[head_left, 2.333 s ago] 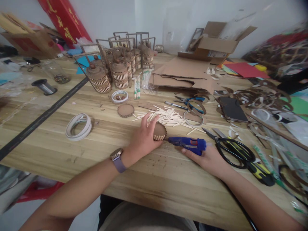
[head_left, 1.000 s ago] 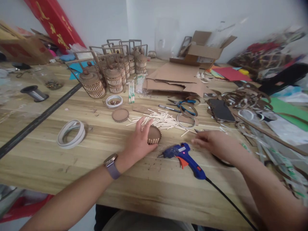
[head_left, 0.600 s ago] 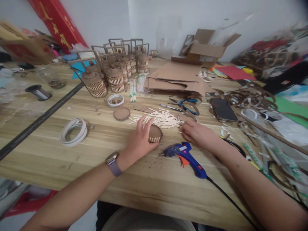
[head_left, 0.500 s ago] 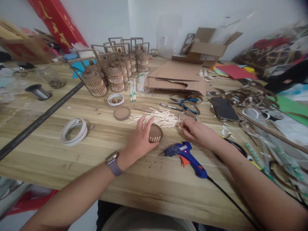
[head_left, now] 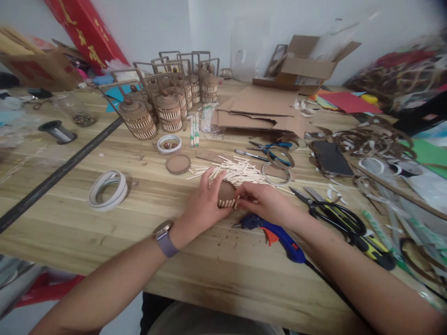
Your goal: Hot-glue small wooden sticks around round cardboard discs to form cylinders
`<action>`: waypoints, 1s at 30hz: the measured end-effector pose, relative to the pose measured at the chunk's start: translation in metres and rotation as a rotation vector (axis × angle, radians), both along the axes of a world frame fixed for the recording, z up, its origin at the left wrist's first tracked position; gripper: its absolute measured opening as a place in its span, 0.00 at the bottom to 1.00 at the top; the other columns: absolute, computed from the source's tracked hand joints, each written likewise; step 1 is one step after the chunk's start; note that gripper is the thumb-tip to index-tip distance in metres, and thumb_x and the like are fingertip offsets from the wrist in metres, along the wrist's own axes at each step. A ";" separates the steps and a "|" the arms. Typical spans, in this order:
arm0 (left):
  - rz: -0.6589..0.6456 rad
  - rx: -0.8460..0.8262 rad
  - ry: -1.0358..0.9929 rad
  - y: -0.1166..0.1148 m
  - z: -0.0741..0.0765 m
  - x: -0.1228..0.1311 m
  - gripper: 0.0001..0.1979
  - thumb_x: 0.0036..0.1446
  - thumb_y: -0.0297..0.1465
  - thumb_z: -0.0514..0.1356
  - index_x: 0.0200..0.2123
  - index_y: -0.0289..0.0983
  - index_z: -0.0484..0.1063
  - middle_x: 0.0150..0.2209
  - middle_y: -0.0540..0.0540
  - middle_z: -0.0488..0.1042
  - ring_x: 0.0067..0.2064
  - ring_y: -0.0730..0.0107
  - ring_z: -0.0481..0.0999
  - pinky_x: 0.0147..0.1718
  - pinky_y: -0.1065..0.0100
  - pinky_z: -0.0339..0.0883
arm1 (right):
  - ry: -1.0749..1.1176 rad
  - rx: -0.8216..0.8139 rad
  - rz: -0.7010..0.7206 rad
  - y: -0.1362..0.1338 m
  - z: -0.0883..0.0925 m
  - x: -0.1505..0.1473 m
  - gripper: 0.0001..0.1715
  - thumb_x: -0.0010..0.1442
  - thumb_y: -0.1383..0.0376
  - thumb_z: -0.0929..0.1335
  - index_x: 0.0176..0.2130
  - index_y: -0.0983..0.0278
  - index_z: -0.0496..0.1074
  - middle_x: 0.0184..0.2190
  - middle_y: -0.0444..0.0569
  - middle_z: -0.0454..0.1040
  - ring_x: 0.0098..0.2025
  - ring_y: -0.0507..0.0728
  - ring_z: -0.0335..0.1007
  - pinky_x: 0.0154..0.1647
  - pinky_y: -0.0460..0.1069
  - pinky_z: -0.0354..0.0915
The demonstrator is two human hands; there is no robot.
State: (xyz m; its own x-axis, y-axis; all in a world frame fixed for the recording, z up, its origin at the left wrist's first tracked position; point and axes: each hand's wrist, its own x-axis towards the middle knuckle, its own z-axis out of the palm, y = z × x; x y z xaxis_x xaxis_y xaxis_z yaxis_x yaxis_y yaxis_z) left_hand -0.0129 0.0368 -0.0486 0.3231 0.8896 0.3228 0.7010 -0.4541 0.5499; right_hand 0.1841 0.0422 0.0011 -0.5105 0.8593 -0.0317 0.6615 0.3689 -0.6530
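Observation:
My left hand (head_left: 200,201), with a watch on its wrist, grips a round brown cardboard disc (head_left: 226,190) between thumb and fingers. Short pale wooden sticks (head_left: 226,203) stand in a row along the disc's near edge. At that edge's right end, my right hand (head_left: 265,204) pinches another short wooden stick (head_left: 236,201), partly hidden by the fingers. Just behind the disc lies a loose pile of wooden sticks (head_left: 244,170). A blue glue gun (head_left: 284,239) with an orange trigger rests below my right hand, its upper part partly covered.
Black-handled scissors (head_left: 337,216) and a yellow-black cutter (head_left: 375,249) lie at my right. A second cardboard disc (head_left: 178,164) and a white tape roll (head_left: 107,190) are on the left. Several lidded stick baskets (head_left: 170,114) stand behind, beside flat cardboard (head_left: 258,104).
My right hand has moved left from the pile's right side to the disc's edge, carrying a stick. It now covers part of the glue gun. My left hand stays on the disc.

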 end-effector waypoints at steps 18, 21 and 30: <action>-0.013 -0.021 -0.010 0.000 0.000 -0.001 0.48 0.45 0.33 0.74 0.65 0.44 0.51 0.67 0.33 0.48 0.68 0.38 0.55 0.58 0.41 0.65 | -0.190 0.101 -0.017 -0.009 -0.001 -0.008 0.02 0.62 0.70 0.66 0.37 0.64 0.70 0.33 0.50 0.78 0.33 0.56 0.73 0.34 0.47 0.63; -0.013 -0.007 -0.010 0.001 -0.001 -0.001 0.48 0.46 0.32 0.73 0.65 0.46 0.50 0.67 0.36 0.48 0.68 0.39 0.56 0.58 0.42 0.65 | -0.235 0.102 -0.019 -0.010 0.001 -0.010 0.02 0.63 0.69 0.65 0.37 0.63 0.69 0.33 0.51 0.78 0.34 0.57 0.73 0.34 0.47 0.63; -0.033 -0.025 -0.022 0.000 0.000 -0.001 0.49 0.44 0.32 0.75 0.65 0.44 0.51 0.67 0.35 0.48 0.68 0.39 0.55 0.59 0.42 0.64 | -0.319 0.098 -0.015 -0.012 0.005 -0.013 0.04 0.65 0.69 0.64 0.39 0.65 0.70 0.34 0.53 0.79 0.34 0.58 0.75 0.34 0.47 0.63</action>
